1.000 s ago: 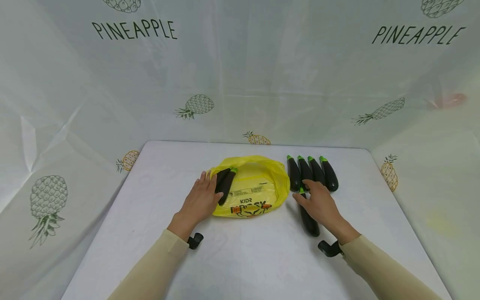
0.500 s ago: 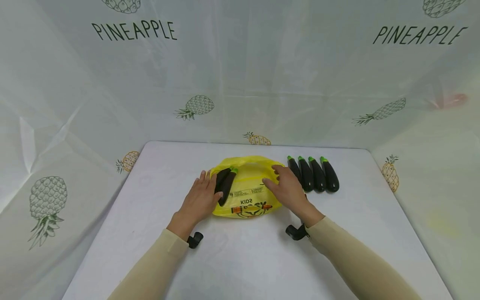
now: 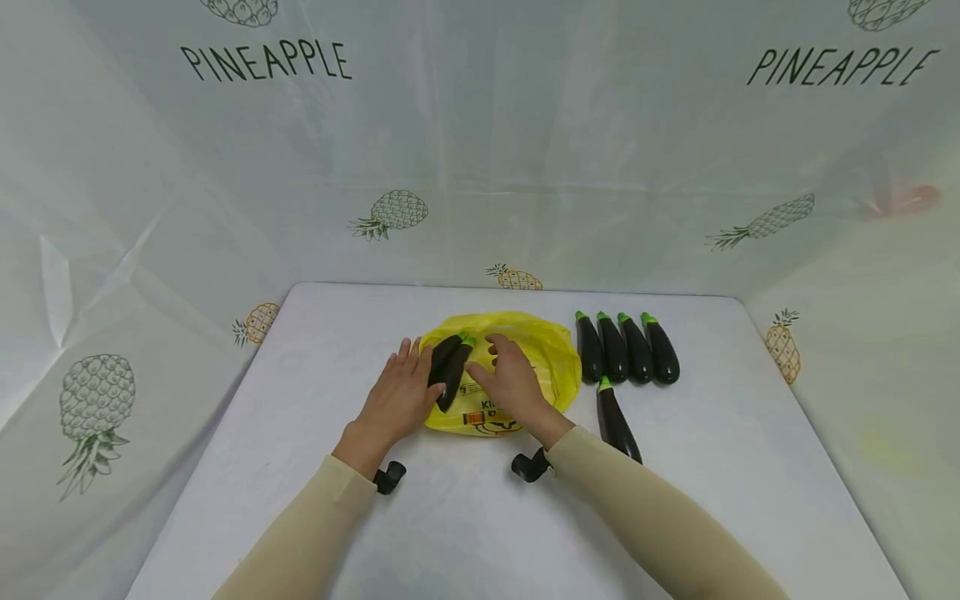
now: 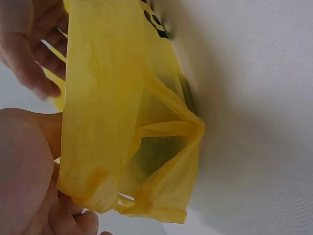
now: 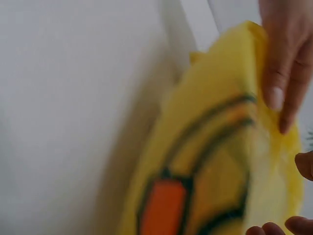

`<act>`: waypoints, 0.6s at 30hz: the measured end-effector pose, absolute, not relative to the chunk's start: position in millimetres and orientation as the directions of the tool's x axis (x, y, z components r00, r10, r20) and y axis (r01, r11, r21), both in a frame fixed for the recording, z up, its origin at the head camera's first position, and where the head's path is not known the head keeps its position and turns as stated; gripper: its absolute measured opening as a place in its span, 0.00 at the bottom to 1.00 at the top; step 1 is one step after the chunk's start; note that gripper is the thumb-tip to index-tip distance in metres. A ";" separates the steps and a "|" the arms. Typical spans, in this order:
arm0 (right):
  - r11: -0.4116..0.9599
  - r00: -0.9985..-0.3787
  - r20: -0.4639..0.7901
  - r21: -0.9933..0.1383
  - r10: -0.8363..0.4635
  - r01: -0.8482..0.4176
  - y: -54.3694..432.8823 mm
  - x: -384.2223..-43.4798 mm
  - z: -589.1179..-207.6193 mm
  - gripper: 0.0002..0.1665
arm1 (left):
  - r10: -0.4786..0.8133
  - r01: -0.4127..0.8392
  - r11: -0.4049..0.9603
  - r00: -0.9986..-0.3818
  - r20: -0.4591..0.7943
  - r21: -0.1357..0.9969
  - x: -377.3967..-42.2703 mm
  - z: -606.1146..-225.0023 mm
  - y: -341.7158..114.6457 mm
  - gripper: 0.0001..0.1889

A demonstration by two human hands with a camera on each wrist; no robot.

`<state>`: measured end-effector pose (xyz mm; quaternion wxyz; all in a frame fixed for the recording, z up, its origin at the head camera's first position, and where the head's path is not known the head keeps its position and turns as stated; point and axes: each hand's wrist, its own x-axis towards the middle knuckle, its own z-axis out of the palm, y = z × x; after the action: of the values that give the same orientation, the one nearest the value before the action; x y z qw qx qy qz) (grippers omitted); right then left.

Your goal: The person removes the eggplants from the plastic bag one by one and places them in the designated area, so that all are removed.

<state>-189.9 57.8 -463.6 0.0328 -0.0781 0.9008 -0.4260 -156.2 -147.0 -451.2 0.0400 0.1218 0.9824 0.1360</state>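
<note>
A yellow plastic bag (image 3: 564, 354) lies with its mouth spread wide on the white table. Two dark eggplants (image 3: 453, 377) with green stems rest inside at its left. My left hand (image 3: 393, 402) holds the bag's left edge, thumb inside by the eggplants and fingers outside; in the left wrist view the yellow plastic (image 4: 100, 98) hides part of the thumb. Over the middle of the bag is my right hand (image 3: 516, 385), fingers loosely bent, thumb apart, nothing held. The right wrist view shows its fingertips (image 5: 299, 224) by the bag's mouth.
Several eggplants (image 3: 637, 354) stand in a row right of the bag, stems toward the far edge. A single eggplant (image 3: 615, 419) lies nearer, partly behind the right sleeve (image 3: 645, 500). A pineapple-printed sheet (image 3: 495, 167) hangs behind the table.
My right hand has moved left from the single eggplant, across the bag's right rim to over its middle, without carrying anything. My left hand stays at the bag's left edge.
</note>
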 end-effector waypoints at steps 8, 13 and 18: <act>0.590 -0.987 -0.048 -0.806 -0.153 -0.052 29.9 -194.8 -488.7 0.44 | 0.265 0.254 0.935 -0.964 -0.012 0.249 -155.6 -451.6 -148.6 0.36; 0.615 -0.987 -0.054 -0.787 -0.152 -0.051 19.4 -196.9 -496.5 0.44 | 0.281 0.269 0.928 -0.960 -0.014 0.257 -155.6 -452.8 -151.2 0.35; 0.661 -0.989 -0.033 -0.747 -0.143 -0.070 12.1 -198.5 -499.4 0.44 | 0.289 0.273 0.925 -0.957 -0.023 0.264 -155.9 -453.7 -153.2 0.35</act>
<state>-198.5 12.1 -499.4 0.0445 -0.0585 0.9103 -0.4073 -155.9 -153.2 -453.7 0.0306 0.1432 0.9806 0.1300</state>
